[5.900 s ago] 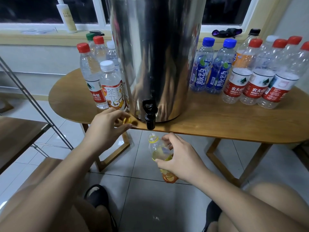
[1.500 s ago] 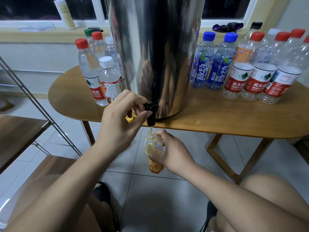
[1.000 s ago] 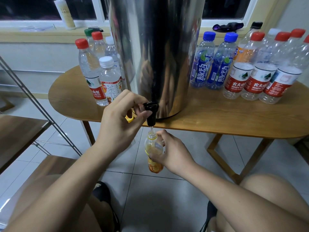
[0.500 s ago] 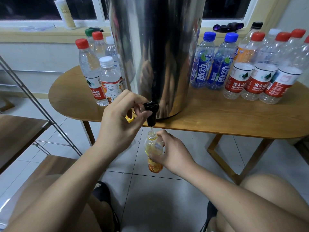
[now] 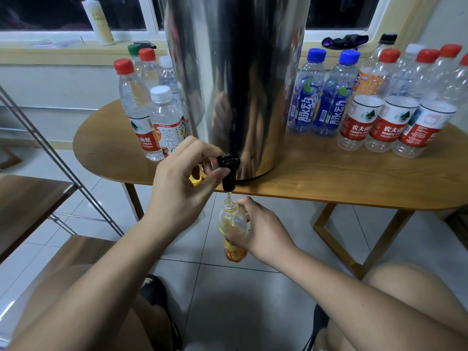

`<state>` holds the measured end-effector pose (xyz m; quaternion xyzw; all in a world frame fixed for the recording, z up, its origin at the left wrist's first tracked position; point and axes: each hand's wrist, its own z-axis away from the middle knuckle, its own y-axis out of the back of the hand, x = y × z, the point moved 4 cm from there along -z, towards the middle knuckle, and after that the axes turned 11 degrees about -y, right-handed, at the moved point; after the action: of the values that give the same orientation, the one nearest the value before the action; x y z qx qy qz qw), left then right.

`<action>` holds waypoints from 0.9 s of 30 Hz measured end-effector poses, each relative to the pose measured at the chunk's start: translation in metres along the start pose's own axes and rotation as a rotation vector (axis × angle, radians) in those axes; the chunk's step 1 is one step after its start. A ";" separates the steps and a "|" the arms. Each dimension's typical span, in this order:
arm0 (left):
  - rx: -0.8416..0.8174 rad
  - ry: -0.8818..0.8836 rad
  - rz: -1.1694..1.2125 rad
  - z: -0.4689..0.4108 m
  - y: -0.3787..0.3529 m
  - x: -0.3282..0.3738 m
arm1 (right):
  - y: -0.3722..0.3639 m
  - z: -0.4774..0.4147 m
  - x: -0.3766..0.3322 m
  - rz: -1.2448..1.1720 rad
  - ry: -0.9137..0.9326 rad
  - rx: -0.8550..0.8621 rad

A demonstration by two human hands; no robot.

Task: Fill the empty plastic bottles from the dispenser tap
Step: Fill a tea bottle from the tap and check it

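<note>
Nearest the camera, below the table edge and over the tiled floor, the right hand (image 5: 262, 230) wraps its fingers and thumb round the middle of a small orange-labelled plastic bottle (image 5: 232, 225), uncapped. The bottle's long axis runs close to vertical: its open mouth points straight up and its base hangs down towards the floor.

Directly above that mouth, with only a slight gap, is the spout of the black dispenser tap (image 5: 228, 171); a thin stream of water (image 5: 228, 195) bridges the two. This line-up is what the next move depends on. The neck is narrow, so any sideways drift of the bottle would probably send water onto the floor.

The left hand (image 5: 181, 184) is the nearer one to the tap and pinches its lever between thumb and curled fingers. It looks best placed to stop the flow, but how full the bottle is cannot be read through the label.

Just beside that hand a yellow cap (image 5: 195, 181) lies at the edge of the wooden table (image 5: 329, 178). Behind the tap stands the stainless steel urn (image 5: 238, 72). To its left stand capped bottles, among them a white-capped tea bottle (image 5: 167, 122), and to its right blue-capped bottles (image 5: 307, 97) and red-capped Nongfu Spring bottles (image 5: 364, 120).
</note>
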<state>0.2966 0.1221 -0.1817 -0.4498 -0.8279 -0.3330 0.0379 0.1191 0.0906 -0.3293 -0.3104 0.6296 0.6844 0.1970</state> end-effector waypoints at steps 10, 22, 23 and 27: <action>0.000 -0.001 -0.008 0.000 0.000 0.000 | -0.001 0.000 0.001 0.004 0.003 -0.002; -0.003 -0.005 0.003 0.000 0.000 -0.001 | 0.000 0.000 0.001 -0.005 -0.011 -0.011; -0.003 -0.006 0.003 0.000 0.000 -0.001 | 0.000 0.000 0.001 -0.011 -0.012 -0.012; -0.005 -0.010 0.002 0.000 0.000 -0.001 | -0.001 0.000 0.000 -0.007 -0.013 -0.011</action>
<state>0.2973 0.1218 -0.1819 -0.4523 -0.8268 -0.3328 0.0328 0.1195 0.0903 -0.3298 -0.3092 0.6236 0.6891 0.2016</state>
